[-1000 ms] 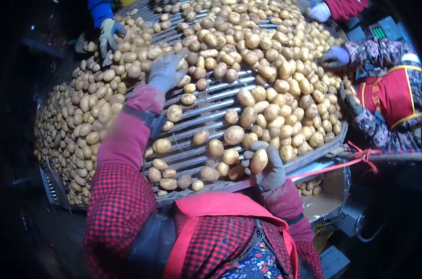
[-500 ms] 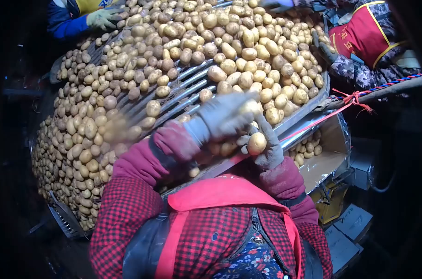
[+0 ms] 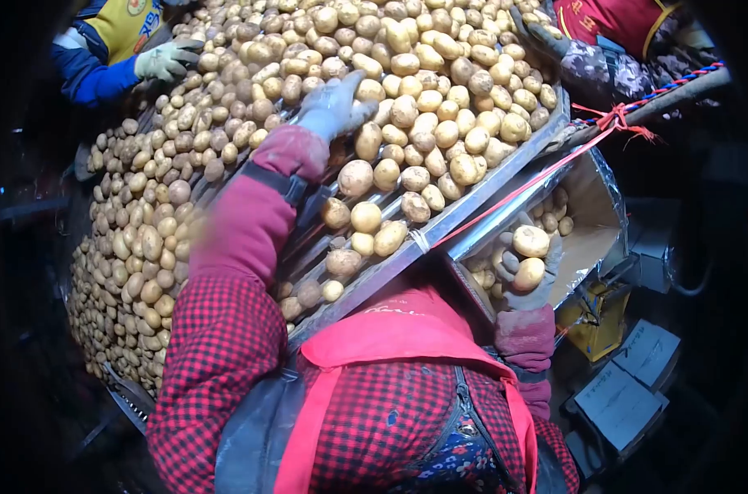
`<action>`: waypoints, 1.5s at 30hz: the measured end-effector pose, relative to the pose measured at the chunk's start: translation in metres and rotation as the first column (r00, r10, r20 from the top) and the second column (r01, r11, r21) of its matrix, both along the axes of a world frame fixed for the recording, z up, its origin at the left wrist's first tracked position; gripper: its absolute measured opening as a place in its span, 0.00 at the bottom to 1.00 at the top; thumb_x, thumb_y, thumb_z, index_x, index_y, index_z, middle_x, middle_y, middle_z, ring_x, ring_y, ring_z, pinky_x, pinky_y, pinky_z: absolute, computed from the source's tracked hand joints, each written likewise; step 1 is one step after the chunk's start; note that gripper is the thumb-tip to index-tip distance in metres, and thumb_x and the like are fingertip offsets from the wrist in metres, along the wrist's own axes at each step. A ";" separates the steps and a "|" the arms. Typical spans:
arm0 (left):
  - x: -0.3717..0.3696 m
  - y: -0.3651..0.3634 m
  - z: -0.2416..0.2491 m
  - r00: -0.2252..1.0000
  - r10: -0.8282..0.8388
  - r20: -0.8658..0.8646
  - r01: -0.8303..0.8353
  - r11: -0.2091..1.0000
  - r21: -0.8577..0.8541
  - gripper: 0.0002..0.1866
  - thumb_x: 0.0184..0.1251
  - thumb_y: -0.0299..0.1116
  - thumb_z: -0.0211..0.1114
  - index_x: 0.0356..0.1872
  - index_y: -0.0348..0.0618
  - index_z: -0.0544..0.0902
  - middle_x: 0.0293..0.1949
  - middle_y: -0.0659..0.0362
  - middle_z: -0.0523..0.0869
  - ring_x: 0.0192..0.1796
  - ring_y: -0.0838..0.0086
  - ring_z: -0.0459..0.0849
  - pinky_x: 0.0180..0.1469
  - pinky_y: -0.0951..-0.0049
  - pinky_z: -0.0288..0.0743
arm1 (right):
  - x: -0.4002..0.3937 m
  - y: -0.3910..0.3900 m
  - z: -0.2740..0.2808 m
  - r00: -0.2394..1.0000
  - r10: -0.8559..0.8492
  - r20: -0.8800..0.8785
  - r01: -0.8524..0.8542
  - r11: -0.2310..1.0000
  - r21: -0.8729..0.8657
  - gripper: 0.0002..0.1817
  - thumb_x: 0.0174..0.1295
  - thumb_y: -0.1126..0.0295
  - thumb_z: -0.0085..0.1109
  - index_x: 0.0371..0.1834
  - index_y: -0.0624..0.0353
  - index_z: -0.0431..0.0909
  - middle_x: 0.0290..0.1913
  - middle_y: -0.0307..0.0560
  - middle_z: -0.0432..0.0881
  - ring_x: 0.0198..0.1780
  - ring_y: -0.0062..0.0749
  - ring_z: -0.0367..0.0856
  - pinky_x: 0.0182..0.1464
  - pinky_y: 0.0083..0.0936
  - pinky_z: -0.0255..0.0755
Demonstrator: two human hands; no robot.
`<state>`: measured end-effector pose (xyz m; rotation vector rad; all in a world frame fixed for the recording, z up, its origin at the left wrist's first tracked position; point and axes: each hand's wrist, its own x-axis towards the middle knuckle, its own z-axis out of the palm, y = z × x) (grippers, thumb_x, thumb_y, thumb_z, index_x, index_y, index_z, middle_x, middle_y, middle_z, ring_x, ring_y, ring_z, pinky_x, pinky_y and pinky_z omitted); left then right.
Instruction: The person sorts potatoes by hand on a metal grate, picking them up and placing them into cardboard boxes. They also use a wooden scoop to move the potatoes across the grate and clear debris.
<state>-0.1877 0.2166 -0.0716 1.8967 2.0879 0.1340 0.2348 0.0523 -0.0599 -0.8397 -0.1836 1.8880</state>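
Observation:
My left hand (image 3: 334, 109), in a grey glove, reaches across the heap of potatoes (image 3: 423, 123) on the metal bars. Its fingers are stretched out with the thumb apart, touching or just above the potatoes. Over a carton (image 3: 595, 222) to the right, my right hand (image 3: 545, 290) is palm up, its gloved fingers curled around two potatoes, one pale potato (image 3: 530, 240) and another potato (image 3: 528, 274) nearer my wrist. More potatoes lie inside the carton, partly hidden by this hand.
A metal rail (image 3: 518, 156) borders the table, with a red cord (image 3: 547, 177) tied to a pole (image 3: 679, 95). Co-workers' gloved hands are at the far left (image 3: 166, 60) and far right (image 3: 547, 39). Grey boxes (image 3: 617, 403) and a yellow crate (image 3: 596, 325) stand at lower right.
My left hand has moved away from my right, up and left over the heap. My right hand has gone down and right to the carton, where two potatoes now show in it.

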 end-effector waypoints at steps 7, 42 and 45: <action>0.003 0.004 -0.001 0.983 0.046 0.175 -0.046 0.999 -0.006 0.34 0.67 0.63 0.66 0.70 0.59 0.77 0.59 0.45 0.87 0.62 0.48 0.85 0.65 0.52 0.77 | 0.045 -0.013 -0.045 0.905 -0.171 0.390 0.232 0.966 -0.116 0.33 0.77 0.36 0.45 0.68 0.51 0.77 0.54 0.52 0.87 0.31 0.24 0.79 0.28 0.19 0.71; 0.146 -0.096 0.064 -0.079 0.366 0.927 0.076 0.930 -0.361 0.27 0.79 0.56 0.59 0.62 0.42 0.82 0.42 0.60 0.88 0.38 0.75 0.86 0.34 0.70 0.80 | 0.079 -0.037 -0.072 0.844 -0.451 0.290 0.507 0.848 -0.155 0.35 0.80 0.39 0.43 0.77 0.55 0.64 0.70 0.60 0.77 0.65 0.50 0.80 0.60 0.43 0.80; 0.195 -0.119 0.076 0.018 0.233 0.972 0.205 0.951 -0.232 0.24 0.78 0.45 0.64 0.67 0.39 0.81 0.57 0.55 0.86 0.58 0.71 0.84 0.62 0.70 0.77 | 0.038 -0.062 -0.047 0.980 -0.184 0.079 0.183 0.983 0.022 0.42 0.76 0.32 0.44 0.81 0.51 0.60 0.73 0.58 0.74 0.69 0.51 0.77 0.62 0.48 0.79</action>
